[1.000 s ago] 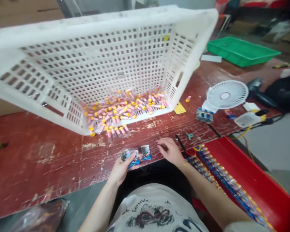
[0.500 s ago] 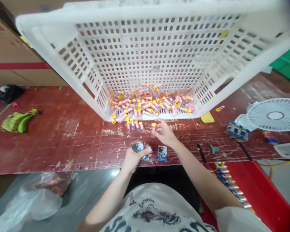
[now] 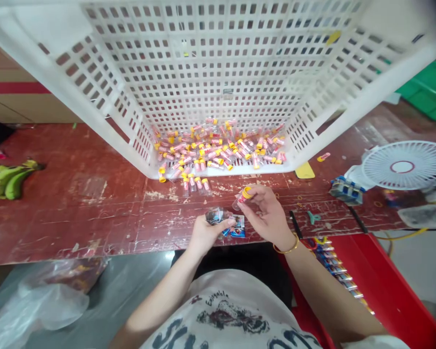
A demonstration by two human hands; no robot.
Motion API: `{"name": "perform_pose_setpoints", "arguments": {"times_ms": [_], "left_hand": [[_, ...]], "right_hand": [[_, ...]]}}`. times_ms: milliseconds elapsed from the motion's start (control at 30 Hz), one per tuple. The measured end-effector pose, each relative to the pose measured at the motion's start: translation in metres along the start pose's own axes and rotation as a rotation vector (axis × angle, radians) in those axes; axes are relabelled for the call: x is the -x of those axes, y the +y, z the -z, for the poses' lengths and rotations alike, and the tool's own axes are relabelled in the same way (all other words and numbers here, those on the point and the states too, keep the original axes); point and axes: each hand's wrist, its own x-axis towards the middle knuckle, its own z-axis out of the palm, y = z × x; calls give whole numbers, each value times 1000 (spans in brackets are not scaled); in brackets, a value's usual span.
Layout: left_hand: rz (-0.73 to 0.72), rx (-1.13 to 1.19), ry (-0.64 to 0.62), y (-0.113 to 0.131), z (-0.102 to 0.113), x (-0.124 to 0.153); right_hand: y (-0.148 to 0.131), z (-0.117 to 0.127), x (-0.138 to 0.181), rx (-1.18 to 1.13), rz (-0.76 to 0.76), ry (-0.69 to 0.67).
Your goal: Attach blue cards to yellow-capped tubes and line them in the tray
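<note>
The right hand [image 3: 269, 218] pinches a small clear tube with a yellow cap [image 3: 242, 195] between thumb and fingertips. The tube is raised just off the surface with its cap tilted up, where the other hand can meet it. The left hand [image 3: 207, 232] is closed around a crinkled clear packet with a printed card [image 3: 216, 214], held low at the near edge and close to the tube. A blue printed card [image 3: 239, 228] lies flat just beside both hands, probably kept there for easy reach.

Farther out, a large white perforated plastic crate [image 3: 218, 72] stands tipped toward the person. Its heap of pink, yellow-capped tubes [image 3: 218, 150] gathers at the low front lip, and a few spill onto the worn red wooden surface [image 3: 76, 208]. On the right, a red tray [image 3: 385, 281] holds neat rows of blue packs [image 3: 334, 264] by the right elbow. A white fan [image 3: 403, 165] lies face up beyond it.
</note>
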Motion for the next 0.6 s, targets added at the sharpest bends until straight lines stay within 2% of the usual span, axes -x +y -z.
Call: {"name": "perform_pose_setpoints", "arguments": {"times_ms": [133,267,433,600], "left_hand": [[-26,-32,32,-2,-1,-1],[-48,-64,-4,-1,-7,-1],[-21,-8,-63,7,-13,5],[-116,-133,-97,9,-11,7]], "right_hand": [[-4,6,4,8,38,-34],[-5,11,7,30,72,-25],[-3,13,2,-200,-245,-56],[6,12,-2,-141,-366,-218]]}}
